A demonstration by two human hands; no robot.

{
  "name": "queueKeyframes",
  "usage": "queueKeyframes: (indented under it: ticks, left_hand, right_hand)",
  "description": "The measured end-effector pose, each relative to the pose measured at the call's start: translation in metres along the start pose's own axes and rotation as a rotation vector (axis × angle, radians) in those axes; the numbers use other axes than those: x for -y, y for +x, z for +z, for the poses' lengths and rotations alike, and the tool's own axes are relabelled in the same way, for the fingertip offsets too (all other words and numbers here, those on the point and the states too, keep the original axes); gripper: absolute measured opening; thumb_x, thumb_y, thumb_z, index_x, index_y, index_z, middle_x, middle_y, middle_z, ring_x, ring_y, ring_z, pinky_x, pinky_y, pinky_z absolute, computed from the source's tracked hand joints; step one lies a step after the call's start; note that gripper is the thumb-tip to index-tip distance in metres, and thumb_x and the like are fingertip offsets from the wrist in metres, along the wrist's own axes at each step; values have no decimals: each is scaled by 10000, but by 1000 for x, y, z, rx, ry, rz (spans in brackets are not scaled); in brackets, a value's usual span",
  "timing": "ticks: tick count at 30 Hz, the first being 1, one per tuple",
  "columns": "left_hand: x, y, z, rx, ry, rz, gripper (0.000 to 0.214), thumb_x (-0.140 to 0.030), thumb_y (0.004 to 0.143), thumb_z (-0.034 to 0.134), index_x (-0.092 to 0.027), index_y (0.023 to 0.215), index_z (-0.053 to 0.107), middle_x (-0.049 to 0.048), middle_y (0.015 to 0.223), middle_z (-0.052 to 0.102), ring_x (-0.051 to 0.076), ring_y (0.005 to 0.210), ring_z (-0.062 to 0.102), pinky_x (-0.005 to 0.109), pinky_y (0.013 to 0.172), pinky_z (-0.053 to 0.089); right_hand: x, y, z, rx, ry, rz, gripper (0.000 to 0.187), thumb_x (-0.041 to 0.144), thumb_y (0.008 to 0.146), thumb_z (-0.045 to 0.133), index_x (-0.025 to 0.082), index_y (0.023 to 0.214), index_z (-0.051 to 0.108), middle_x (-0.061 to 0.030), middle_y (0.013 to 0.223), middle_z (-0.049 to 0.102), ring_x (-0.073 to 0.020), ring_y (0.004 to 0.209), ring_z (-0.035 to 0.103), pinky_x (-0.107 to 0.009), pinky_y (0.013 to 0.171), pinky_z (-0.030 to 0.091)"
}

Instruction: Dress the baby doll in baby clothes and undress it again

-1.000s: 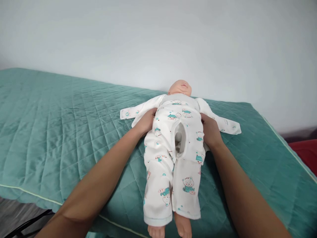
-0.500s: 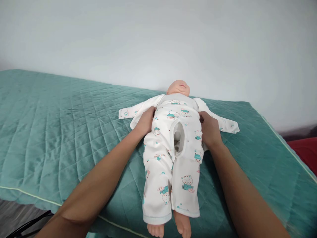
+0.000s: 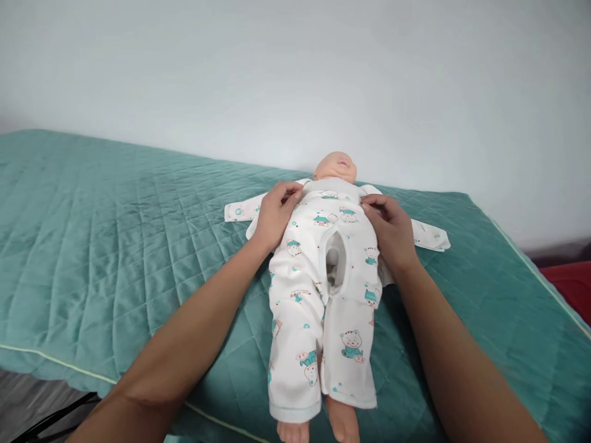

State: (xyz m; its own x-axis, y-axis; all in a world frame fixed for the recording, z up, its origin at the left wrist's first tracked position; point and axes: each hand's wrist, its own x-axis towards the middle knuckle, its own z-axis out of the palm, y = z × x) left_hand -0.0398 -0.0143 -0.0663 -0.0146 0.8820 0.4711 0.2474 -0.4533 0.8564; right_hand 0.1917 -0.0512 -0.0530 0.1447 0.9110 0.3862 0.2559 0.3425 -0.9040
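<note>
A baby doll [image 3: 336, 166] lies on its back, its head toward the wall and its bare feet toward me. It wears white open-crotch trousers [image 3: 302, 271] printed with bears and houses, pulled high over the chest. The sleeves of a white top [image 3: 241, 211] stretch out to both sides. My left hand [image 3: 278, 214] pinches the waistband at the doll's upper chest on the left. On the opposite side, my right hand [image 3: 394, 231] has thumb and fingers closed at the waistband's right edge.
A green quilted cover [image 3: 115, 246] with pale piping spreads under the doll. Behind it rises a plain pale wall [image 3: 231, 74]. Something red [image 3: 567, 283] shows at the far right, and grey floor [image 3: 23, 400] at the lower left.
Both hands have moved up from the doll's sides to the top edge of the trousers near the chest. The doll lies in nearly the same place.
</note>
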Motion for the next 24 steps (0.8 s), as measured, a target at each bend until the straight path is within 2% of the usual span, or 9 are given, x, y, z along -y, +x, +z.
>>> queueKeyframes:
  ticks: [4, 6, 9, 12, 14, 17, 19, 21, 24]
  left_hand:
    - [-5, 8, -1, 189, -73, 114, 155, -310, 920, 600, -208, 1008, 676, 62, 1170, 689, 207, 1159, 610, 357, 1048, 449]
    - [-9, 10, -2, 278, -87, 136, 144, -313, 925, 593, -206, 1003, 652, 76, 1250, 657, 214, 1238, 571, 363, 1087, 416]
    - [-14, 10, -4, 380, -61, 85, 137, -336, 922, 594, -205, 965, 588, 85, 1377, 590, 221, 1306, 525, 371, 1102, 395]
    - [-19, 12, -6, 448, -6, 33, 160, -348, 905, 605, -208, 917, 531, 81, 1454, 545, 240, 1319, 512, 383, 1081, 399]
    - [-21, 16, -6, 469, 24, 24, 169, -349, 906, 593, -208, 875, 504, 86, 1452, 549, 256, 1321, 508, 388, 1066, 399]
    - [-19, 26, -3, 476, 47, 22, 192, -349, 923, 556, -210, 823, 469, 78, 1308, 628, 248, 1235, 550, 363, 1009, 417]
    - [-16, 35, 2, 449, 88, 11, 209, -357, 928, 540, -209, 804, 459, 47, 1103, 671, 217, 1051, 595, 331, 907, 442]
    - [-12, 44, 9, 381, 148, -14, 209, -348, 923, 539, -209, 789, 457, 9, 897, 636, 185, 866, 571, 306, 797, 436]
    - [-6, 52, 19, 261, 212, -53, 195, -294, 900, 553, -211, 759, 446, -22, 737, 540, 163, 745, 514, 292, 723, 410]
  right_hand:
    - [-4, 11, -5, 134, 20, 50, 237, 414, 814, 744, 250, 934, 622, -4, 1043, 638, -146, 810, 567, -286, 691, 461]
    - [-3, 14, -9, 225, -16, 51, 258, 438, 818, 734, 249, 908, 584, -1, 1013, 602, -138, 762, 521, -282, 662, 441]
    - [0, 16, -12, 309, -183, -41, 250, 454, 844, 694, 246, 839, 556, -25, 1054, 564, -179, 884, 526, -335, 802, 461]
    - [1, 17, -10, 304, -319, -150, 300, 502, 875, 634, 242, 755, 546, -67, 1178, 531, -253, 1156, 493, -411, 1006, 411]
    - [0, 18, -7, 296, -340, -176, 350, 529, 899, 588, 239, 717, 516, -76, 1190, 539, -265, 1205, 484, -423, 1044, 392]
    - [0, 22, -3, 282, -359, -160, 351, 524, 923, 545, 237, 725, 508, -59, 1052, 600, -239, 1040, 555, -386, 943, 436]
    - [0, 28, -1, 231, -420, -116, 347, 509, 932, 528, 236, 721, 498, -27, 862, 594, -209, 853, 543, -350, 817, 439]
    - [-2, 37, 3, 177, -493, -65, 353, 495, 938, 511, 237, 702, 469, 4, 711, 522, -184, 722, 474, -324, 717, 399]
    - [-8, 50, 8, 124, -549, -20, 348, 469, 933, 511, 237, 686, 433, 23, 655, 464, -169, 669, 418, -311, 662, 346]
